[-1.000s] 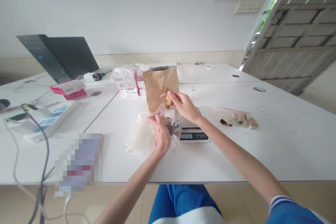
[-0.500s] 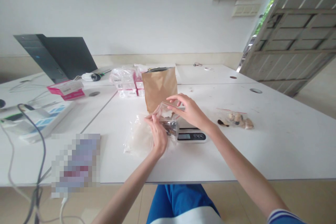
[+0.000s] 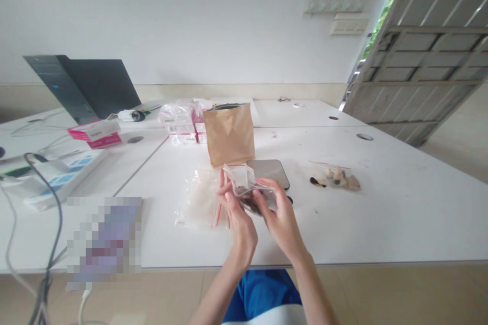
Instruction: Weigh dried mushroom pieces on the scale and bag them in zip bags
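Both my hands hold a small clear zip bag (image 3: 244, 183) with brown and dark pieces inside, lifted above the table's near edge. My left hand (image 3: 236, 213) pinches its left side, fingers closed. My right hand (image 3: 276, 213) grips its right side from below. Just behind the bag sits a small digital scale (image 3: 271, 171) with a bare grey plate. A brown paper pouch (image 3: 229, 133) stands upright behind the scale. A pile of empty clear bags (image 3: 198, 202) lies to the left of my hands.
A filled clear bag of light and dark pieces (image 3: 337, 176) lies to the right on the white table (image 3: 400, 203). Pink-and-white boxes (image 3: 183, 124), a laptop (image 3: 91, 86), a pink box (image 3: 97, 132), cables (image 3: 41, 198) and a blurred item (image 3: 102, 236) occupy the left.
My right hand dropped the brown piece into the bag, then came down to grip the bag. Both hands drew the bag off the scale toward me.
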`<state>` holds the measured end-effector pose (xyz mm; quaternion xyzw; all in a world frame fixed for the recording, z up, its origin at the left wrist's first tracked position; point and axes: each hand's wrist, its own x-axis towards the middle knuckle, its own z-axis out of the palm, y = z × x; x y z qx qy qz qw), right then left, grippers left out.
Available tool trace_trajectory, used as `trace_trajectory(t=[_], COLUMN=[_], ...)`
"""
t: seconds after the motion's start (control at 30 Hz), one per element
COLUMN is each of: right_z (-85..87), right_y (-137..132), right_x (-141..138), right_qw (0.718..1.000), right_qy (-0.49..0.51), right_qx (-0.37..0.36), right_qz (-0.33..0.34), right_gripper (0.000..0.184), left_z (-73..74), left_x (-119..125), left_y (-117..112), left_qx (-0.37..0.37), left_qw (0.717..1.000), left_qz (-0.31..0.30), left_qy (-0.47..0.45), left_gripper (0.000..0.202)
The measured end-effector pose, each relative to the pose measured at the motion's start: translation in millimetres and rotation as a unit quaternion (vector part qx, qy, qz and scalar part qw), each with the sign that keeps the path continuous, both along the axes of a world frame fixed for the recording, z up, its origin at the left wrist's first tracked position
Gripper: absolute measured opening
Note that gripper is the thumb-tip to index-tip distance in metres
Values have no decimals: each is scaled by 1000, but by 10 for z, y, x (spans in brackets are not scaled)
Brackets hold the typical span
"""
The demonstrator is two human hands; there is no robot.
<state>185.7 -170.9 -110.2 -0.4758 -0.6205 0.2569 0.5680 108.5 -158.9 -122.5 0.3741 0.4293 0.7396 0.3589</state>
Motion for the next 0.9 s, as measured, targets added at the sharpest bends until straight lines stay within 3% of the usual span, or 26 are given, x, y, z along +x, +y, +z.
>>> trace_trajectory(t=[0.17, 0.33, 0.47, 0.6, 0.67, 0.8, 0.9], right_z=[-35, -158, -176, -126, -106, -116, -138], right_y=[-50, -100, -142, -203, -226, -221, -190], right_x=[110, 246, 279, 208, 183, 205, 240], right_qw=[992, 988, 996, 998, 994, 987, 984], right_qy=[115, 141, 79, -31, -39, 54, 87], right_qx=[-49, -61, -30, 49, 67, 7, -11], right_qz=[-22, 6, 10, -36, -77, -154, -153], right_gripper=[27, 29, 35, 32, 33, 44, 46], left_z=[43, -44, -100, -139, -140, -101, -90], left_x=[-171, -399, -380, -255, -212, -206, -237], left_y=[-126, -81, -151, -243, -262, -250, -223], left_qx=[-23, -23, -27, -26, -28, -38, -34], left_qw=[998, 994, 994, 984, 989, 999, 999], left_qz=[61, -94, -99, -166, -133, -4, -7], left_qy=[7, 53, 49, 64, 60, -10, -27], left_gripper=[31, 31, 29, 32, 30, 30, 30])
